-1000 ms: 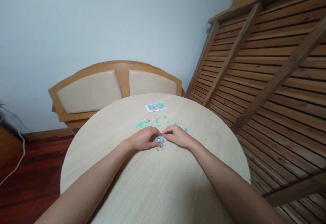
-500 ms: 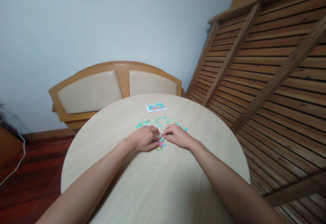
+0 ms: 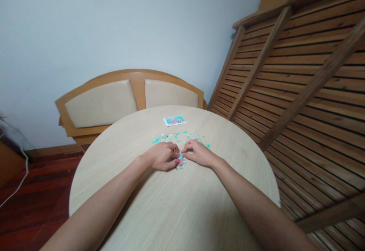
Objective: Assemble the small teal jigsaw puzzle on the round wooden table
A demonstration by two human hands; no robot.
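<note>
1. Left hand [image 3: 162,156] has settled lower over the puzzle cluster [image 3: 180,163] vs 1.0 s ago; less of its pink-and-teal print shows now. Right hand [image 3: 199,152] about the same spot. Loose pieces and card look unmoved.
2. Left: fingers bent and slightly spread, thumb at the cluster's left side, index reaching over its top. Touching it; can't tell if it grips a piece.
3. Right: thumb and index brought nearly together at the cluster's upper right corner, other fingers curled. Can't tell if a piece sits between the tips, too small.
4. Cluster lies flat mid-counter [image 3: 182,209], between the two hands: pink in the middle, yellow toward the near side, teal around. Left part hidden by the hand.
5. Loose pieces [image 3: 156,141], mostly teal, some yellow and dark, scattered in a band just past the hands, toward the far edge.
6. Card [image 3: 175,120] flat near the far edge, past the loose pieces. Teal print with cartoon figures, one pink, one yellow; any lettering too small to read.
7. Behind the far edge: headboard [image 3: 139,91] with cream panels. Slatted wood frame [image 3: 265,68] leans beyond the right edge.
</note>
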